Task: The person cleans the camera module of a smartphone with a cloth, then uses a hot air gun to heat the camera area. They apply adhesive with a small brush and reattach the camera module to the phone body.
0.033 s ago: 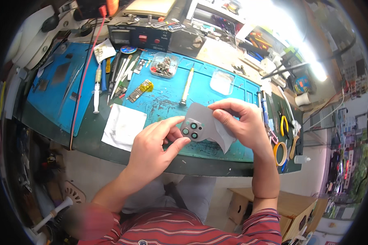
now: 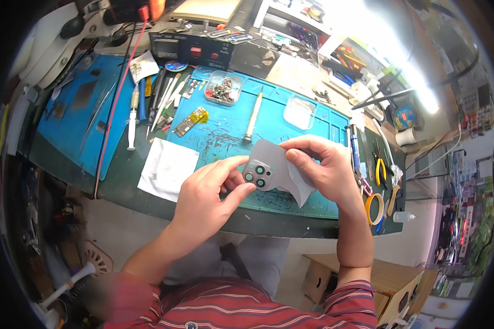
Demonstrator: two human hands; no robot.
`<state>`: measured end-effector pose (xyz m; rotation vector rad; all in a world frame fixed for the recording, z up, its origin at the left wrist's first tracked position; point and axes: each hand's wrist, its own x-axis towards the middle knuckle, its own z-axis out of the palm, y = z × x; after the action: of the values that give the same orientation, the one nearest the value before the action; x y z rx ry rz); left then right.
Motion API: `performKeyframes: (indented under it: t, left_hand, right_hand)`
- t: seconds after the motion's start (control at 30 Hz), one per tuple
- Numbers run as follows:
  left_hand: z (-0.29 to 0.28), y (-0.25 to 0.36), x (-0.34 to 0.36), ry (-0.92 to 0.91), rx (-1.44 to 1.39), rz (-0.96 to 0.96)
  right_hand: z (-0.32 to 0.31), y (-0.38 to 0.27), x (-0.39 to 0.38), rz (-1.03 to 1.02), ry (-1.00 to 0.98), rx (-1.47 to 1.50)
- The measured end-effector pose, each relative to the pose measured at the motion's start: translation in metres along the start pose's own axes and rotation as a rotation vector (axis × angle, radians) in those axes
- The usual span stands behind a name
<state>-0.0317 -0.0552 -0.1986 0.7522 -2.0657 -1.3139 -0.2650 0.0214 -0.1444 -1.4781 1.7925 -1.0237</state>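
Observation:
In both hands, above the blue mat (image 2: 230,104), is a grey phone back panel (image 2: 274,153) with a square camera block (image 2: 260,175) of round green-centred lenses. My left hand (image 2: 208,197) grips its lower left corner by the lenses, fingers curled. With thumb and fingers closed, my right hand (image 2: 326,170) pinches its upper right side, where a loose grey translucent sheet (image 2: 299,189) hangs down. A white cloth or paper (image 2: 164,170) lies left of my left hand. A syringe-like tube (image 2: 253,120) lies beyond the panel.
Clear boxes of small parts (image 2: 222,88) and white pieces (image 2: 297,112) stand at the back. A second blue mat (image 2: 66,131), a syringe (image 2: 132,129) and a red cable (image 2: 115,109) are left; pliers (image 2: 380,170) and a tape roll (image 2: 374,198) are right. A lamp (image 2: 425,93) glows above.

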Motion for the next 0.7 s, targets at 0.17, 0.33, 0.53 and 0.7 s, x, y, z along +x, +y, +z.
performKeyframes:
  t: [0.17, 0.33, 0.53, 0.7]
  left_hand:
    - [0.005, 0.004, 0.006, 0.164, -0.025, 0.033]
    - [0.008, 0.001, 0.006, 0.214, 0.008, 0.020]
    - [0.008, 0.001, 0.004, 0.247, -0.006, 0.039]
    - [0.002, -0.008, -0.007, 0.343, -0.078, 0.184]
  right_hand:
    - [0.008, -0.006, -0.003, -0.068, -0.012, -0.006]
    - [0.015, -0.003, -0.008, -0.121, -0.027, 0.006]
    - [0.013, -0.004, -0.013, -0.117, -0.060, 0.102]
    - [0.001, -0.015, -0.035, -0.485, 0.047, -0.285]
